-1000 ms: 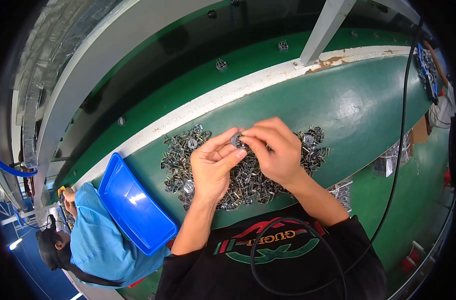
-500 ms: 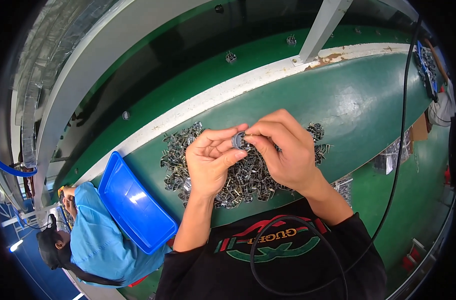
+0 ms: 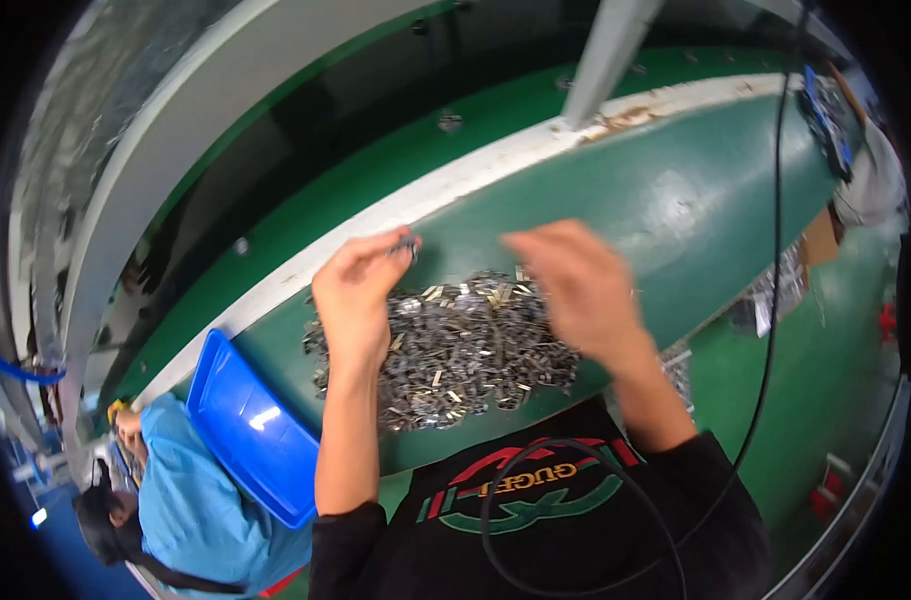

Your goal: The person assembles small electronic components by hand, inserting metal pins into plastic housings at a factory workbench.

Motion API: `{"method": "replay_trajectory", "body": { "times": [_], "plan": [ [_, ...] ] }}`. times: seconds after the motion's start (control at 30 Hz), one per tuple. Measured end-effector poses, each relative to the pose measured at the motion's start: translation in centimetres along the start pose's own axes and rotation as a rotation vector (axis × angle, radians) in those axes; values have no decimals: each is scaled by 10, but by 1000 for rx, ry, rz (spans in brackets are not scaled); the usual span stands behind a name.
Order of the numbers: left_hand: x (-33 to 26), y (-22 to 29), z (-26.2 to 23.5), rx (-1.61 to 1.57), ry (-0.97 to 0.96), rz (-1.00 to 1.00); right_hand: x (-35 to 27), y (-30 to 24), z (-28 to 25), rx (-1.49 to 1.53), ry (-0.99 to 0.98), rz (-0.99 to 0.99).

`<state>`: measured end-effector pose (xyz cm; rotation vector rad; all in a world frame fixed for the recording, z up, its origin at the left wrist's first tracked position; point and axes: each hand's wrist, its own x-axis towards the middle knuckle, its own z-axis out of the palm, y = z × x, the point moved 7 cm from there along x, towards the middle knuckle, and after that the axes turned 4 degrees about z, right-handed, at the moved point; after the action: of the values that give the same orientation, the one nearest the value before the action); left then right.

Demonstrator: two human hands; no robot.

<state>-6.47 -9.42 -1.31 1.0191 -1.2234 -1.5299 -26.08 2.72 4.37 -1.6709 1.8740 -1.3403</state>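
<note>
My left hand (image 3: 354, 290) is raised over the far left of the pile, thumb and fingers pinched on a small grey round part (image 3: 406, 247). My right hand (image 3: 581, 285) is apart from it, above the pile's right side. Motion smears its fingers, and I cannot make out anything in them. Below both hands lies a wide pile of small grey parts with shiny metal pins (image 3: 466, 350), spread on the green worktable (image 3: 666, 200).
A blue plastic tray (image 3: 251, 425) stands left of the pile. Beyond a white ledge (image 3: 456, 195) runs a green belt with scattered parts. A person in a blue top (image 3: 201, 500) works at the left. A black cable (image 3: 776, 250) hangs at the right.
My hands have parted: the left moved left and up with the grey part, and the right drew away from it. The view has shifted a little.
</note>
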Motion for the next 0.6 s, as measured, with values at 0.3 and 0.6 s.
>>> {"method": "replay_trajectory", "body": {
  "times": [0.3, 0.6],
  "plan": [
    [128, -26, -111, 757, 222, 168, -59, 94, -77, -277, -300, 367],
    [115, 10, -156, 1370, 427, 460, -82, 106, -73, -50, -244, 337]
  ]
}}
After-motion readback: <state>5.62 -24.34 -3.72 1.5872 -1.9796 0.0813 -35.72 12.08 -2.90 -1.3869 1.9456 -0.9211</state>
